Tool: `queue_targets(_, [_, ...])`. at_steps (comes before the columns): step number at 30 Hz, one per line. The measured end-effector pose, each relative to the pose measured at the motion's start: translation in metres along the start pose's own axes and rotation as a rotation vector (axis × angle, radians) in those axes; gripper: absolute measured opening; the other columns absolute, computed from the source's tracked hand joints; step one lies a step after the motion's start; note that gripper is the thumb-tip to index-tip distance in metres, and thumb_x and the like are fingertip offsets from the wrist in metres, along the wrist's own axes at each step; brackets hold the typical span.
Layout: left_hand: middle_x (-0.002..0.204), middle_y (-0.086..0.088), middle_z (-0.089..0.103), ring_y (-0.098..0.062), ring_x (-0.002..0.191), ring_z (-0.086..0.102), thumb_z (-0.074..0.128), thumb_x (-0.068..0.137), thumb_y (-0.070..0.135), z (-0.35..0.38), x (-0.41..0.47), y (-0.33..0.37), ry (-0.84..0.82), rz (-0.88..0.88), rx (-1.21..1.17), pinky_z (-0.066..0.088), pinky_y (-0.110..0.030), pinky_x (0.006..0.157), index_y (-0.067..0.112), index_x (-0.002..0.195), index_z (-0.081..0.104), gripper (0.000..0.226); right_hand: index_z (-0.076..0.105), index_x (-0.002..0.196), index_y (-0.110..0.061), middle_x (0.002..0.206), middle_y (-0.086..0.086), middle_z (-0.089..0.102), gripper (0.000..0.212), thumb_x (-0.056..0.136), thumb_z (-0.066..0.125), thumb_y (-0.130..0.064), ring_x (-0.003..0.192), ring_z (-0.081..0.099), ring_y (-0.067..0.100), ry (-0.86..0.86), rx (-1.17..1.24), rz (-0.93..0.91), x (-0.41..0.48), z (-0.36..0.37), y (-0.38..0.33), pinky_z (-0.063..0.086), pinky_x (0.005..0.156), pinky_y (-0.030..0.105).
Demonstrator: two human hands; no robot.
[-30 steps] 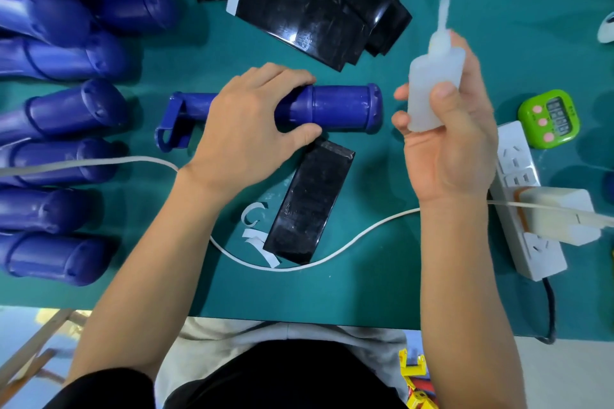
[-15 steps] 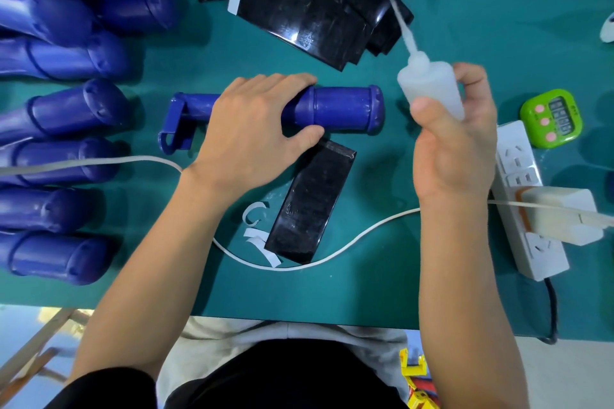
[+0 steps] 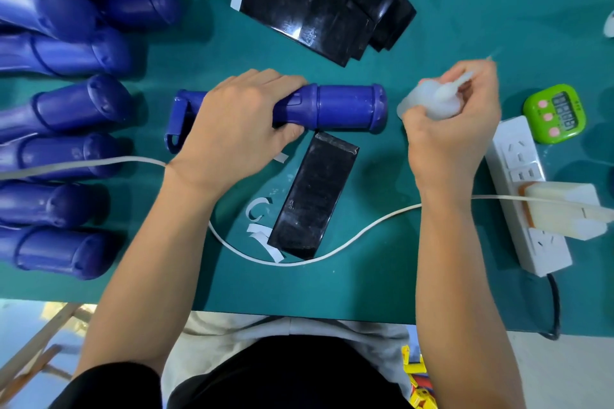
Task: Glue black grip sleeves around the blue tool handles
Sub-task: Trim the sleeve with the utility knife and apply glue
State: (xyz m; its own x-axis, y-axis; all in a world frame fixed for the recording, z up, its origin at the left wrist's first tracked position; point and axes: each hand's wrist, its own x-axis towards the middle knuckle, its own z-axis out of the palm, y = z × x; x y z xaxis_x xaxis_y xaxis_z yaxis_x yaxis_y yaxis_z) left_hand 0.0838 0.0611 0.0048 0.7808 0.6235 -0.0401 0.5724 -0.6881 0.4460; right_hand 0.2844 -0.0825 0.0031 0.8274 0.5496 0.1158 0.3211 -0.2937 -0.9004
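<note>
Handle: blue tool handle [image 3: 345, 108] lies on its side at the centre of the green worktop [image 3: 332, 285].
Grip: left hand [image 3: 232, 129] curls over its narrow part, holding it down.
Sleeve: black grip sleeve [image 3: 314, 197] lies flat just beside the handle, on the person's side.
Glue: right hand [image 3: 448, 129] clasps a blurred white glue bottle [image 3: 428, 103] near the handle's flared end.
Surroundings: stacked black sleeves [image 3: 315, 10] beyond; spare blue handles [image 3: 66, 109] left; power strip [image 3: 528, 196], green timer [image 3: 555, 113] right.
</note>
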Motion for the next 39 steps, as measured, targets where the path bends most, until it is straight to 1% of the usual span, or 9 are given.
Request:
queue_targets(2, [0.104, 0.002, 0.065, -0.027, 0.095, 0.057, 0.076, 0.089, 0.034, 0.001, -0.001, -0.001, 0.004, -0.003, -0.023, 0.042, -0.038, 0.083, 0.025, 0.131, 0.064, 0.044, 0.049, 0.101, -0.016, 0.095, -0.015, 0.049, 0.042, 0.068, 0.059, 0.008, 0.090, 0.059, 0.026, -0.023, -0.049, 0.014, 0.000, -0.003, -0.001, 0.049, 0.079, 0.033])
queue_targets(6, [0.105, 0.000, 0.066, -0.027, 0.092, 0.055, 0.075, 0.090, 0.034, 0.005, -0.001, 0.001, 0.065, -0.005, -0.014, 0.039, -0.036, 0.080, 0.023, 0.134, 0.063, 0.046, 0.050, 0.121, -0.019, 0.119, -0.004, 0.059, 0.060, 0.070, 0.070, 0.007, 0.107, 0.060, 0.010, -0.021, -0.043, 0.078, -0.002, -0.003, -0.011, 0.048, 0.094, 0.020])
queue_targets(9, [0.109, -0.001, 0.067, -0.029, 0.094, 0.056, 0.074, 0.089, 0.034, 0.008, 0.000, 0.003, 0.117, -0.022, 0.016, 0.038, -0.036, 0.081, 0.022, 0.135, 0.063, 0.048, 0.046, 0.135, -0.024, 0.133, -0.003, 0.054, 0.078, 0.068, 0.077, 0.002, 0.120, 0.057, 0.010, 0.115, 0.050, 0.107, -0.007, -0.005, -0.022, 0.051, 0.103, 0.031])
queue_targets(13, [0.106, 0.000, 0.066, -0.028, 0.092, 0.055, 0.074, 0.089, 0.035, 0.010, 0.001, 0.001, 0.119, -0.011, 0.005, 0.038, -0.035, 0.082, 0.024, 0.133, 0.063, 0.048, 0.054, 0.100, -0.015, 0.096, 0.010, 0.055, 0.029, 0.078, 0.068, -0.001, 0.077, 0.054, 0.032, 0.434, -0.007, -0.261, -0.023, -0.017, -0.035, 0.047, 0.068, 0.048])
queue_targets(16, [0.107, 0.001, 0.066, -0.027, 0.093, 0.055, 0.074, 0.089, 0.036, 0.011, 0.002, -0.001, 0.111, -0.007, 0.006, 0.039, -0.036, 0.083, 0.025, 0.134, 0.062, 0.048, 0.072, 0.090, -0.001, 0.077, 0.002, 0.066, 0.003, 0.093, 0.072, -0.002, 0.059, 0.054, 0.021, 0.256, -0.226, -0.432, -0.052, -0.002, -0.036, 0.046, 0.058, 0.031])
queue_targets(20, [0.106, 0.001, 0.066, -0.027, 0.092, 0.056, 0.074, 0.089, 0.036, 0.010, 0.003, -0.003, 0.104, -0.001, 0.000, 0.040, -0.037, 0.083, 0.025, 0.133, 0.062, 0.048, 0.080, 0.106, -0.008, 0.074, 0.004, 0.072, 0.017, 0.091, 0.072, -0.005, 0.056, 0.060, 0.027, 0.036, -0.506, -0.261, -0.052, 0.026, -0.032, 0.033, 0.055, 0.026])
queue_targets(28, [0.104, -0.001, 0.065, -0.028, 0.091, 0.054, 0.075, 0.088, 0.035, 0.008, 0.001, -0.003, 0.085, -0.004, -0.017, 0.040, -0.038, 0.081, 0.024, 0.133, 0.062, 0.048, 0.061, 0.066, -0.004, 0.061, 0.008, 0.055, 0.025, 0.074, 0.069, 0.019, 0.050, 0.045, 0.032, 0.038, -0.583, -0.386, -0.044, 0.033, -0.022, 0.035, 0.043, 0.035])
queue_targets(33, [0.101, -0.003, 0.063, -0.030, 0.091, 0.053, 0.071, 0.088, 0.039, 0.007, -0.002, -0.002, 0.100, -0.034, 0.028, 0.035, -0.035, 0.075, 0.023, 0.130, 0.061, 0.046, 0.072, 0.083, -0.007, 0.070, 0.004, 0.060, 0.015, 0.092, 0.064, 0.001, 0.060, 0.052, 0.029, -0.266, -0.530, -0.215, -0.059, 0.026, -0.028, 0.040, 0.056, 0.040])
queue_targets(39, [0.116, -0.014, 0.061, -0.037, 0.102, 0.051, 0.068, 0.088, 0.028, 0.009, 0.002, 0.008, 0.147, -0.088, 0.008, 0.040, -0.046, 0.088, 0.015, 0.135, 0.057, 0.050, 0.076, 0.095, -0.027, 0.085, -0.017, 0.070, 0.014, 0.097, 0.074, -0.014, 0.067, 0.061, 0.006, 0.019, -0.189, -0.220, -0.118, -0.104, -0.037, 0.044, 0.064, 0.017])
